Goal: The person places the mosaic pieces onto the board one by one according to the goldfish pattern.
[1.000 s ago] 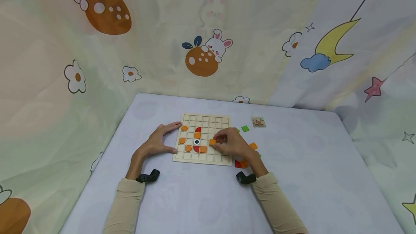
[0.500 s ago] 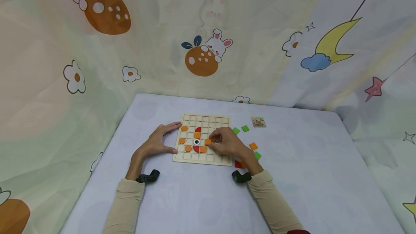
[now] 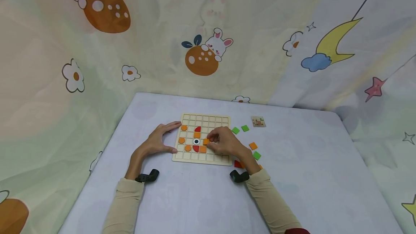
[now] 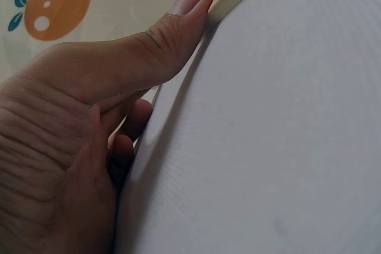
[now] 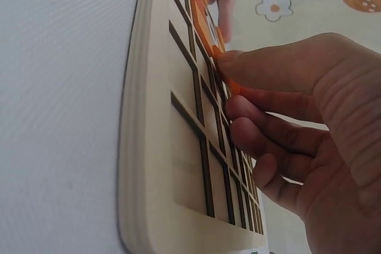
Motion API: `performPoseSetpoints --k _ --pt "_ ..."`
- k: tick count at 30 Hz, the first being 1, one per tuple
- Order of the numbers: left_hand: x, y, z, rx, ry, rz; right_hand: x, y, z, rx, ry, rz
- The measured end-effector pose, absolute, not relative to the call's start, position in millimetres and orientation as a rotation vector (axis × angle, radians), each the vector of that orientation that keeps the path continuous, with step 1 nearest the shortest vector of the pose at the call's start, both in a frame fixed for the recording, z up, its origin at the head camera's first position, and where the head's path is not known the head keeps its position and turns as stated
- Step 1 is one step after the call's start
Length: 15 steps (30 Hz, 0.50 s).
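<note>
A wooden grid board (image 3: 211,159) lies on the table in the head view. My left hand (image 3: 156,141) rests at its left side, thumb and forefinger spread against the edge; the left wrist view shows the thumb (image 4: 172,40) right at the board's rim. Between thumb and fingers, my right hand (image 3: 225,141) pinches an orange square tile (image 3: 206,142) over the middle of the grid. In the right wrist view the same orange tile (image 5: 235,88) is partly hidden by the fingers. Left of it sits a white round tile with a black dot (image 3: 196,141), among red quarter-round (image 3: 195,148) and orange tiles.
Orange discs (image 3: 183,128) sit along the board's left side. Loose green tiles (image 3: 245,128), an orange tile (image 3: 253,146) and a red piece (image 3: 238,164) lie right of the board. A small picture card (image 3: 258,121) lies behind them. Patterned cloth (image 3: 156,28) hangs behind the table.
My right hand has moved left over the board with the orange tile, toward the white round tile. My left hand has stayed at the board's edge.
</note>
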<state>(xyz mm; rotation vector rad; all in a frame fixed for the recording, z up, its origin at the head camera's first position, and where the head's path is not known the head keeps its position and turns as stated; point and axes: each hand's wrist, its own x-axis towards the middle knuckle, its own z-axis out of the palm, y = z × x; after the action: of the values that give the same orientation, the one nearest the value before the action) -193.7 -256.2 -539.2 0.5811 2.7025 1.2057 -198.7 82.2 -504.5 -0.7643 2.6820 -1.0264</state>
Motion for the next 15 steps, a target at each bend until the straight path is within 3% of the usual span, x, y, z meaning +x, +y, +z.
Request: performPoseSetpoints --k 15 --pt "-194.4 -257.0 -539.8 0.584 2.708 1.204 -196.7 84.9 -503.3 -0.799 2.67 -1.065"
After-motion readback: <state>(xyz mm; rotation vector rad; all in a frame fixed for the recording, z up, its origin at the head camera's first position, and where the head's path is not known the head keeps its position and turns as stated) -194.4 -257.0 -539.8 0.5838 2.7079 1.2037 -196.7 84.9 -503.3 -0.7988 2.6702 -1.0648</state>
